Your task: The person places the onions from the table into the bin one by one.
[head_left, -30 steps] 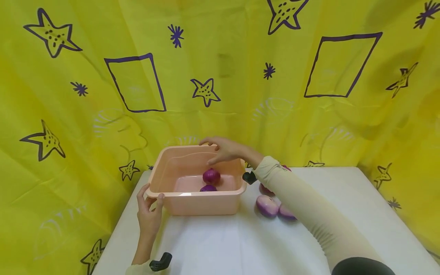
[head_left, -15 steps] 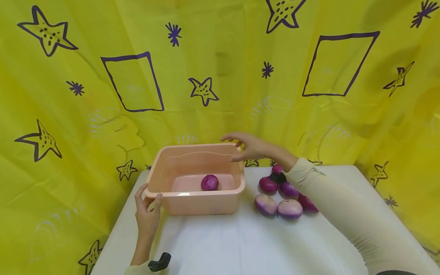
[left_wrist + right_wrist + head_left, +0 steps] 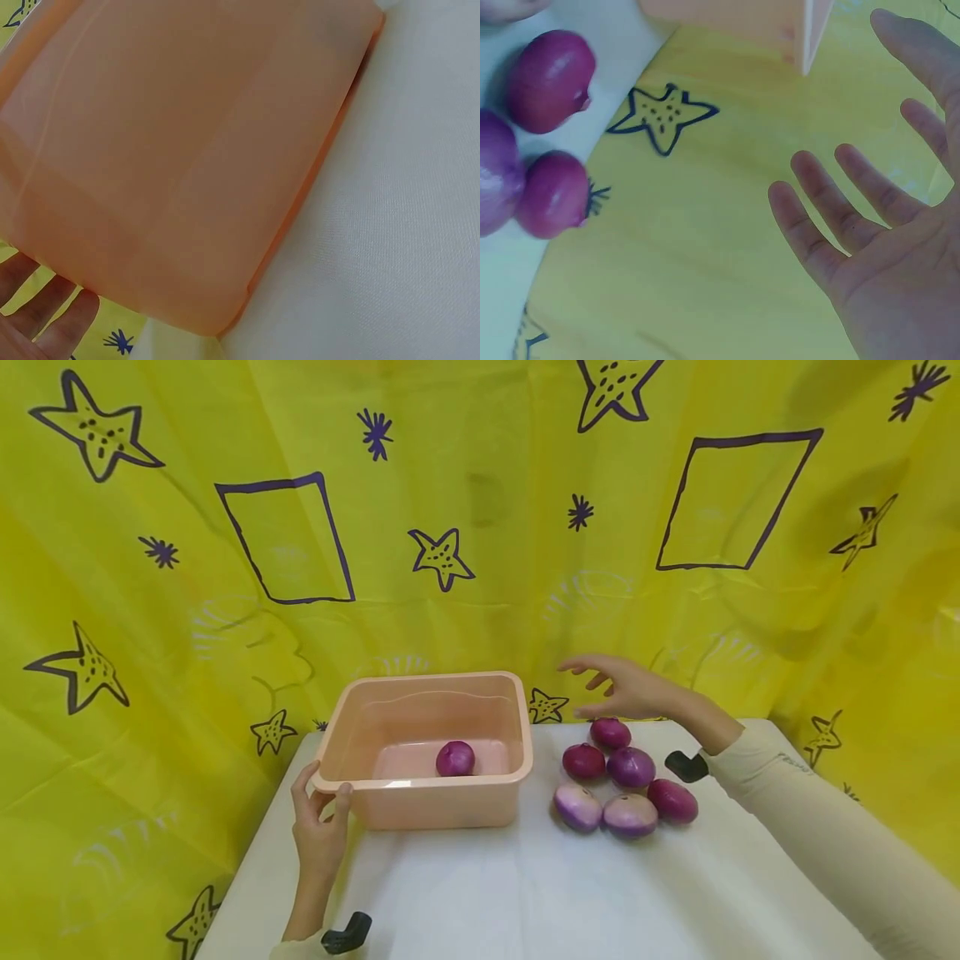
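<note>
Head view: one purple-red round onion [image 3: 455,758] in the peach plastic tub [image 3: 427,785], six loose purple onions [image 3: 632,768] waiting on the white bench [image 3: 525,893], left hand [image 3: 318,827] gripping the tub's near corner, right hand [image 3: 626,687] spread and empty above the pile. Left wrist view: only the tub wall [image 3: 187,150] and fingertips [image 3: 64,322] at its edge. Right wrist view: palm [image 3: 885,247] splayed, holding nothing, three onions [image 3: 551,79] just beside; likely early, most still to go.

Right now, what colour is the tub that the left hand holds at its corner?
The tub is pale peach-pink plastic, seen best in the head view, with the left hand at its near corner.
</note>
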`<state>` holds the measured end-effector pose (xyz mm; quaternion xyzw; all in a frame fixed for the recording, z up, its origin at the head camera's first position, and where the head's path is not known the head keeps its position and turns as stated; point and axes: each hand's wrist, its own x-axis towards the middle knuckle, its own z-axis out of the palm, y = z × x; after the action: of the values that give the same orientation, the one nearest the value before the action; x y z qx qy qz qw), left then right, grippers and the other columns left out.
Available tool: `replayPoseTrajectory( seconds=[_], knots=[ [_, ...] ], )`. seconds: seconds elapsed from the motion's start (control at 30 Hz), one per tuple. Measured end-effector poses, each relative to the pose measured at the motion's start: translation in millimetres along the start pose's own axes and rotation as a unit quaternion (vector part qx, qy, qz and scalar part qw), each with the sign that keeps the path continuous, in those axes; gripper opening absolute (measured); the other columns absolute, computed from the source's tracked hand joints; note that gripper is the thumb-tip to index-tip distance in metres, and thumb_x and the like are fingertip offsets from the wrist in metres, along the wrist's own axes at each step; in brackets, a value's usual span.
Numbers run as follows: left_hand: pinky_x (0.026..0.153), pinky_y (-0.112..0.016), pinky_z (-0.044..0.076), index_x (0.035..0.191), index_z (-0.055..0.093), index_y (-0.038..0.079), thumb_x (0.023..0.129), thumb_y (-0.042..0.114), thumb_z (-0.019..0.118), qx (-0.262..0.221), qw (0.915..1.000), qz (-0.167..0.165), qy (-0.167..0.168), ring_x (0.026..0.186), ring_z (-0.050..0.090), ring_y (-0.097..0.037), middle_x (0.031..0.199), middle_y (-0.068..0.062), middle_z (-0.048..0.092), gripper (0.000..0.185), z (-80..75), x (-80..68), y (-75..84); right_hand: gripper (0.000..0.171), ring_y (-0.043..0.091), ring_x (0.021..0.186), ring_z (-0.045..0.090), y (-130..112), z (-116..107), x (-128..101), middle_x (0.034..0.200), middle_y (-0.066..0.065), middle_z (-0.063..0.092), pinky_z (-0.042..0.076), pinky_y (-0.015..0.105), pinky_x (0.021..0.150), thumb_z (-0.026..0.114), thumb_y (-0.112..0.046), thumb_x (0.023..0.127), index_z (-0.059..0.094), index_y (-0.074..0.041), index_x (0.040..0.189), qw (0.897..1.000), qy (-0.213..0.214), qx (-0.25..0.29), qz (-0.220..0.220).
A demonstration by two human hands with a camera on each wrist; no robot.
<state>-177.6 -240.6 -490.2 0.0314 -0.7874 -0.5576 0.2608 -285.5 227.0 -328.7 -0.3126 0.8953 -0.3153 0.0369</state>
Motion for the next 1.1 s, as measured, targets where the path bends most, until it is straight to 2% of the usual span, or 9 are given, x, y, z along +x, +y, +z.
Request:
replayPoseTrajectory(
  seconds=[0.2, 0.53, 0.7, 0.93, 1.1],
  knots=[
    [0.080, -0.007, 0.049, 0.157, 0.031, 0.020, 0.103, 0.020, 0.062, 0.000, 1.0000, -0.004, 0.000, 0.107, 0.056, -0.001, 0.152, -0.017, 0.051, 0.062, -0.4, -0.2, -1.8, 0.067, 0.037, 0.117, 0.061, 20.9, 2.4, -38.1, 0.145, 0.013, 0.055, 0.053, 0.059, 0.094, 0.082, -0.025, 0.089, 0.051, -0.016, 0.148, 1.000, 0.012, 0.012, 0.022],
    [0.081, -0.007, 0.049, 0.157, 0.032, 0.020, 0.103, 0.017, 0.063, -0.012, 0.9999, -0.008, 0.003, 0.107, 0.056, -0.004, 0.146, -0.020, 0.056, 0.063, 0.1, 0.2, -4.5, 0.068, 0.040, 0.113, 0.063, 59.7, 10.1, -97.9, 0.140, 0.025, 0.055, 0.057, 0.056, 0.087, 0.081, -0.022, 0.089, 0.049, -0.006, 0.147, 0.998, 0.022, 0.023, 0.060],
    [0.080, -0.006, 0.048, 0.157, 0.031, 0.017, 0.102, 0.013, 0.062, -0.012, 0.9999, -0.007, 0.002, 0.106, 0.056, -0.001, 0.145, -0.023, 0.056, 0.063, -0.3, 0.4, 0.5, 0.067, 0.040, 0.110, 0.065, 76.6, 17.6, -120.2, 0.139, 0.025, 0.056, 0.060, 0.049, 0.084, 0.081, -0.024, 0.089, 0.049, -0.007, 0.146, 0.997, 0.025, 0.010, 0.077],
    [0.079, -0.006, 0.049, 0.157, 0.031, 0.018, 0.102, 0.014, 0.063, -0.012, 0.9999, -0.002, 0.003, 0.105, 0.056, 0.001, 0.144, -0.022, 0.057, 0.065, -1.1, -0.3, 0.3, 0.070, 0.050, 0.112, 0.061, 102.8, 35.4, -145.6, 0.145, 0.031, 0.047, 0.060, 0.050, 0.083, 0.079, -0.025, 0.091, 0.045, -0.006, 0.149, 0.993, -0.014, 0.053, 0.107],
    [0.080, -0.007, 0.049, 0.158, 0.029, 0.019, 0.102, 0.016, 0.062, -0.016, 0.9998, -0.010, -0.002, 0.107, 0.055, -0.001, 0.149, -0.021, 0.053, 0.065, -1.3, -0.4, -0.2, 0.069, 0.045, 0.108, 0.064, 119.8, 48.8, -155.5, 0.143, 0.041, 0.042, 0.060, 0.040, 0.079, 0.077, -0.021, 0.093, 0.042, -0.002, 0.149, 0.987, -0.044, 0.098, 0.123]
  ],
)
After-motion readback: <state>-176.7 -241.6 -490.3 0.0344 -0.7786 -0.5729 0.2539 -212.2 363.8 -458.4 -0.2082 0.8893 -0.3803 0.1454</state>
